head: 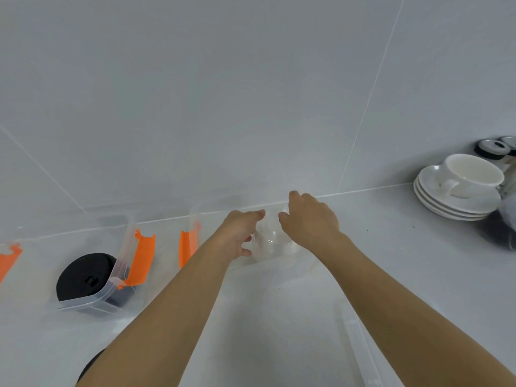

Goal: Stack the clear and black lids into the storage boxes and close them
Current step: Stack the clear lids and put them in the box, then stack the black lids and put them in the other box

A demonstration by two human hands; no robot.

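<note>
Both my hands reach to the back of a clear storage box (354, 331) that lies open in front of me. A stack of clear lids (272, 241) stands at the box's far end. My left hand (241, 234) touches the stack's left side and my right hand (310, 219) cups its top right, fingers curled around it. To the left, a second clear storage box (111, 300) with orange latches (142, 261) holds a stack of black lids (83, 277). Another orange latch (187, 247) sits on the near box's left end.
A white cup (472, 174) rests on stacked white saucers (452, 202) at the right, with dark-rimmed jars (492, 149) behind. A grey tiled wall (251, 93) rises right behind the boxes. One more orange latch (9, 258) shows at the far left edge.
</note>
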